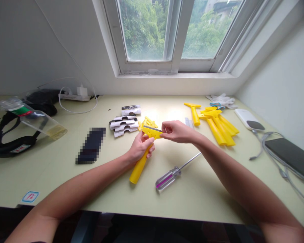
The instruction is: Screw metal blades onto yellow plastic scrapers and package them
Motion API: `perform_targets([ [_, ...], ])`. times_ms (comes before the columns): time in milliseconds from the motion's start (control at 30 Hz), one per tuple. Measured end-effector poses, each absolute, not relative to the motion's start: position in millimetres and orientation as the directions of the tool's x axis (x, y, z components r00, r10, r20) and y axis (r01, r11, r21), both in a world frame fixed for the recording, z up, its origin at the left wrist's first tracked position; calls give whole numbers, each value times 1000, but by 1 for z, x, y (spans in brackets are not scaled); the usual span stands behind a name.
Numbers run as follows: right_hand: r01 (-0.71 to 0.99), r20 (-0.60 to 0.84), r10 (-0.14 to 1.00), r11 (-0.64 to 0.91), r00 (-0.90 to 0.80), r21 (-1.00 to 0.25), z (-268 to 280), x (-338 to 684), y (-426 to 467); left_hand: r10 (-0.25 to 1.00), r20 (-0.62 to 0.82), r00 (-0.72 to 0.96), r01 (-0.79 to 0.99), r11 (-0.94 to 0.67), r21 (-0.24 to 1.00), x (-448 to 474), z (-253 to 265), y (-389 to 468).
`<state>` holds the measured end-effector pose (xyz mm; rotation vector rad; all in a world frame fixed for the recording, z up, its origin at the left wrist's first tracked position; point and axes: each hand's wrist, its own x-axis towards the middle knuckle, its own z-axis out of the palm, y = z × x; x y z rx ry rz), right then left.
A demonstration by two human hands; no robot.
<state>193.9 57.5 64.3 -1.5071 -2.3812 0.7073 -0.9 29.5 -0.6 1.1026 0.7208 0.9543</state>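
My left hand is wrapped round the handle of a yellow scraper, its T-shaped head tilted up and away. Along the far edge of the head lies a thin grey blade. At the right end of this head, my right hand is closed in a pinch on the blade; the exact contact is partly hidden by the fingers. Small yellow plastic pieces lie just behind the head. A clear-handled screwdriver with a purple stripe rests under my right forearm.
Several yellow scraper handles are piled at the right, near loose blades and white gloves. White sleeves stack left of centre. Further left are a pixelated dark object and a tipped bottle. Cables and a power bank occupy the right.
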Motion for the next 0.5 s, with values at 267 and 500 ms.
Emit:
perform_targets([
  [267, 729, -246, 686, 638, -684, -249, 99, 182, 0, 911, -26, 412, -293, 160, 942, -2, -5, 34],
  [500, 568, -442, 457, 808, -772, -157, 71, 143, -36, 912, -30, 408, -300, 165, 939, -2, -4, 34],
])
